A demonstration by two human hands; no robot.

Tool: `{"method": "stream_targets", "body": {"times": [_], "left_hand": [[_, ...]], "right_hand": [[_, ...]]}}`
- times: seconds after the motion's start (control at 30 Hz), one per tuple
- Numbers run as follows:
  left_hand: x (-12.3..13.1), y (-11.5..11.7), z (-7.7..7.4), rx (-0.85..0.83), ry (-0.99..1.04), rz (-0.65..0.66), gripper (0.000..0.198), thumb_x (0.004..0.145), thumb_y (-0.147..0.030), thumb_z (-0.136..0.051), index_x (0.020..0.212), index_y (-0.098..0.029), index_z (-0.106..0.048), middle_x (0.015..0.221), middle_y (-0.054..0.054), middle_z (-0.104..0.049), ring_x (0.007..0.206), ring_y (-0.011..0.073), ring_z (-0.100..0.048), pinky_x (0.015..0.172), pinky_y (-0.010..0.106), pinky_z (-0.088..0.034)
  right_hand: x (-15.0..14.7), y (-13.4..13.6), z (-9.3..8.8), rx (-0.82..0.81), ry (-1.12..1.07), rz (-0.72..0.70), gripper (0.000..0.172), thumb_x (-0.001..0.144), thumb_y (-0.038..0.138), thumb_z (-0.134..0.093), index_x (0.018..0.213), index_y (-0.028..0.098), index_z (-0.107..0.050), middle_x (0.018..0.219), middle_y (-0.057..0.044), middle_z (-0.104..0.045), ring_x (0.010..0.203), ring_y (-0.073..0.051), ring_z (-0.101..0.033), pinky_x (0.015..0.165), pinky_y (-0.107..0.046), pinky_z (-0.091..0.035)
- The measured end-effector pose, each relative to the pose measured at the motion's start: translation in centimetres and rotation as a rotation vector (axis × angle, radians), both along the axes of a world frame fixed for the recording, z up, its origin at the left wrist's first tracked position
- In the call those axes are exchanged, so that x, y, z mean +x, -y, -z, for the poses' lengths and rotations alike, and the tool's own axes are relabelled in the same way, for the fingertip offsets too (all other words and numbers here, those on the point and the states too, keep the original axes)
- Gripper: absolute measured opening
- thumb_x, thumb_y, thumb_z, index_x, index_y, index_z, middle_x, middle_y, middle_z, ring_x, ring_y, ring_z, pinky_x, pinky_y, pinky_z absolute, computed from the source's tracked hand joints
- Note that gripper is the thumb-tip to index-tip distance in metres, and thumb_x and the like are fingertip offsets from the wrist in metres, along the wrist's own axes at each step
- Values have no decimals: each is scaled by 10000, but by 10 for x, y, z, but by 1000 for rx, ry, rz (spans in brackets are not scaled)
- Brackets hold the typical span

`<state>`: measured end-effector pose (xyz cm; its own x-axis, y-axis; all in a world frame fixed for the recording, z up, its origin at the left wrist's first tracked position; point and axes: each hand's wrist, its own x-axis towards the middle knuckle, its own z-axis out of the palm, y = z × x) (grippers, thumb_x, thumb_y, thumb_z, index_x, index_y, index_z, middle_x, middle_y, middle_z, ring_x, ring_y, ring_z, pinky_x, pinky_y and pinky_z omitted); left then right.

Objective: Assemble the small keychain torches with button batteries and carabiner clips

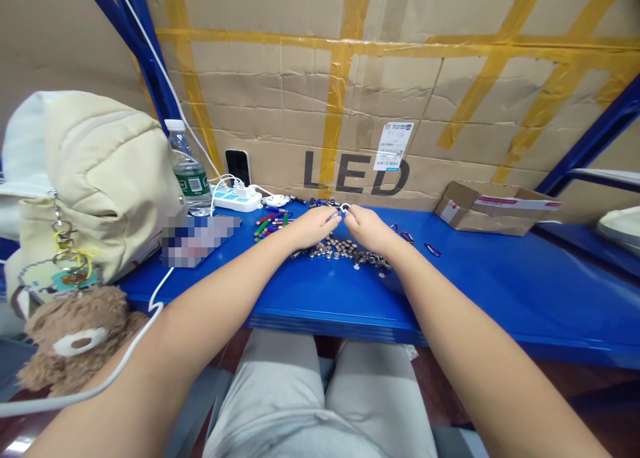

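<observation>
The left hand (319,223) is pinching a small metallic piece (334,215), too small to identify; the right hand (367,227) is pinching a pale ring (345,205) just to its right, beyond the loose metal parts (344,247) on the blue table (480,281). The person is apparently working the two together; the next move is likely calling for steady fingertip alignment.

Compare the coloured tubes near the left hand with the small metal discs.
The coloured tubes are long and slim; the metal discs are small and round. The coloured tubes show red, green and blue; the metal discs look silvery or brassy. Both lie loose on the blue table.
</observation>
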<state>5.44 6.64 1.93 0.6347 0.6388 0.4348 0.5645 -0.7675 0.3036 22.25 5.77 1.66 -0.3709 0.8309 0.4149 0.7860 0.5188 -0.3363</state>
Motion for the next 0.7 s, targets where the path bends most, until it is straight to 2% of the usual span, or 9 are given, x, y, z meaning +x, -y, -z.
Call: {"method": "stream_targets", "body": {"times": [0.1, 0.27, 0.43, 0.6, 0.7], "left_hand": [[0, 0, -1, 17, 11, 40, 298, 928, -281, -288, 885, -153, -554, 970, 80, -612, 898, 181, -538, 831, 303, -389], [-2, -3, -2, 31, -16, 35, 302, 925, -296, -313, 923, -153, -579, 1003, 82, -623, 925, 190, -550, 853, 308, -391], [-3, -3, -2, 47, -43, 30, 290, 917, -266, -327, 946, -137, -585, 1030, 99, -622, 952, 198, -550, 872, 313, -387], [-3, -5, 0, 34, 25, -15, 333, 920, -296, -309, 858, -135, -593, 937, 94, -636, 885, 196, -557, 826, 312, -398], [-6, -11, 1, -63, 70, -28, 305, 898, -338, -363, 872, -147, -600, 940, 75, -640, 862, 184, -559, 788, 299, -405]], "right_hand": [[-1, 1, 1, 4, 18, -29, 279, 896, 274, -302, 921, 151, -551, 978, -119, -646, 846, -197, -564, 737, -266, -398], [-2, 1, 2, 2, 24, -1, 285, 895, 283, -291, 890, 152, -544, 915, -113, -643, 772, -191, -552, 691, -269, -397], [-3, 1, 1, 15, 22, -22, 283, 898, 271, -277, 913, 155, -534, 930, -116, -637, 782, -197, -554, 688, -271, -397], [-5, 5, 0, -23, 91, 33, 231, 873, 244, -314, 869, 159, -528, 922, -135, -641, 788, -218, -556, 700, -299, -399], [-3, 5, -1, -73, 20, 3, 211, 868, 261, -325, 803, 180, -508, 842, -89, -640, 728, -190, -550, 651, -285, -404]]}}
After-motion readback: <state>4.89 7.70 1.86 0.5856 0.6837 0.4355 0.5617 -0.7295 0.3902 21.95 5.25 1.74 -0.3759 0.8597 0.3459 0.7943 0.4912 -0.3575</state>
